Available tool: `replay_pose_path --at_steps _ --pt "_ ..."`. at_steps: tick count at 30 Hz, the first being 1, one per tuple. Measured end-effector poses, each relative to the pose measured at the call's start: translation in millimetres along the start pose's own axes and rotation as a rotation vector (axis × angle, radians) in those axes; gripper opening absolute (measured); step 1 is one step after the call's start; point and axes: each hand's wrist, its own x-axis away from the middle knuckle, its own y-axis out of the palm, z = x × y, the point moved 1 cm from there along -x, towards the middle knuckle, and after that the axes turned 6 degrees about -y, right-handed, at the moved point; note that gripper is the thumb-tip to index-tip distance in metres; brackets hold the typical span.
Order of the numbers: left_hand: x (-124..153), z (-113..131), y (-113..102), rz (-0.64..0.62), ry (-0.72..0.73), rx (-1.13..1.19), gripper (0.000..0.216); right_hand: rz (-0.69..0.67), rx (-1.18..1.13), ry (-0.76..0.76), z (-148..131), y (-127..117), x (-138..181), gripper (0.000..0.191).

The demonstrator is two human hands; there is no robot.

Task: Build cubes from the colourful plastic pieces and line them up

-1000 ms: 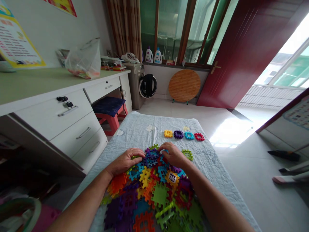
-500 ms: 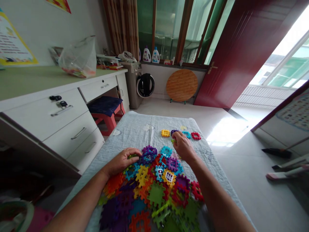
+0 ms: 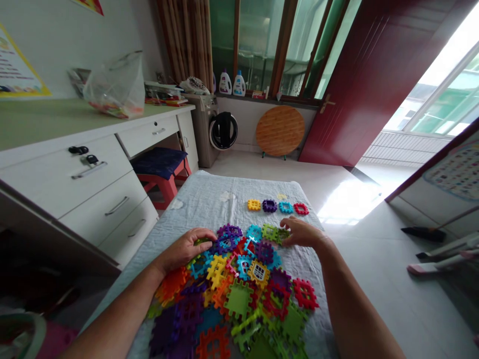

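The right hand point(image 3: 305, 234) had come back from the row to a green frame point(image 3: 281, 237) at the far right edge of the heap point(image 3: 239, 299). Its thumb and fingers stood apart around the frame; whether they gripped it, I could not tell. The left hand point(image 3: 183, 248) rested at the heap's far left edge, thumb and fingers parted. Beyond the heap, four frames, yellow point(image 3: 253, 205), purple point(image 3: 264, 206), blue point(image 3: 286, 211) and red point(image 3: 296, 208), were lined up; many pieces remained unsorted, so progress seemed early.

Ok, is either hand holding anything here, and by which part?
A grip cannot be confirmed. The right hand is at the right edge of a green block; the left hand lies against the pile of blocks, no clear hold visible.
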Motion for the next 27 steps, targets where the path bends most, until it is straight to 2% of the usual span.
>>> replay_pose_path --at_steps 2,7,14,15,18,20,24,27 --pt "0 1 0 0.005 -0.006 -0.002 0.025 -0.018 0.013 0.010 2 6 -1 0.044" --pt "-1 2 0 -0.020 -0.013 -0.020 0.027 0.037 0.015 -0.009 4 1 -2 0.018" --pt "0 1 0 -0.026 -0.020 -0.034 0.028 0.237 0.107 0.080 7 -5 -1 0.011" --pt "-1 0 0 -0.027 -0.019 -0.031 0.028 0.217 0.105 0.071 7 -4 0 0.012" --pt "-1 -2 0 -0.024 -0.012 -0.027 0.029 0.043 0.020 -0.006 6 -4 3 0.024" --pt "-1 -4 0 -0.023 -0.008 -0.032 0.028 -0.019 -0.056 -0.022 9 -10 8 0.025" --pt "-2 -6 0 -0.022 -0.006 -0.037 0.029 0.081 -0.047 0.071 20 -22 17 0.016" --pt "-2 -5 0 -0.018 -0.013 -0.047 0.029 0.044 -0.004 0.098 22 -20 16 0.013"
